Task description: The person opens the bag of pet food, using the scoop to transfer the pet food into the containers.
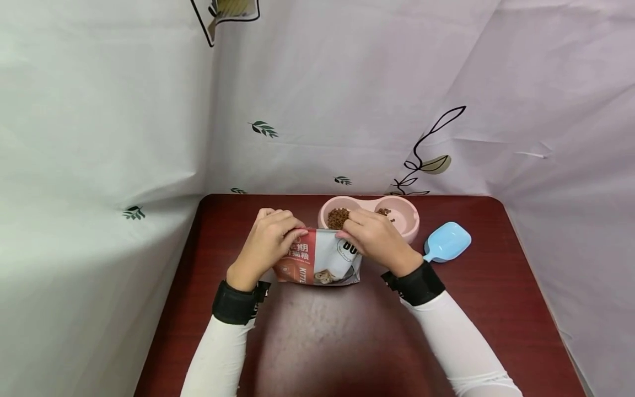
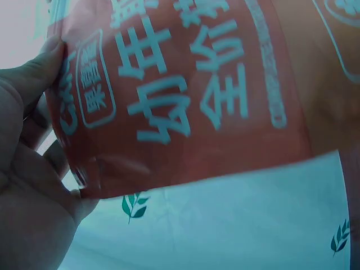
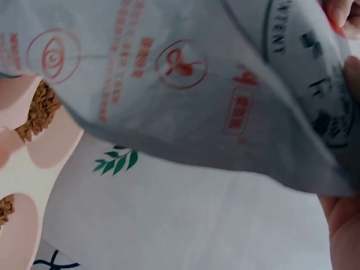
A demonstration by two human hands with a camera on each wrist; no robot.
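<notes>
A red and white bag of kitten food point(image 1: 324, 259) is held by its top edge between both hands, in front of the bowl. My left hand point(image 1: 268, 237) pinches the red end, thumb toward me; in the left wrist view the bag's red panel point(image 2: 185, 112) fills the upper part. Gripping the white end is my right hand point(image 1: 377, 240); the bag's grey-white side point(image 3: 169, 84) shows in the right wrist view. Behind the bag sits a pink double bowl point(image 1: 366, 204). Brown kibble point(image 1: 337, 218) heaps in its left dish, and a few pieces lie in the right one.
A light blue scoop point(image 1: 448, 241) lies right of the bowl, near my right wrist. All of this is on a dark red table point(image 1: 486, 309). White patterned cloth point(image 1: 347, 99) hangs behind the table and along both sides.
</notes>
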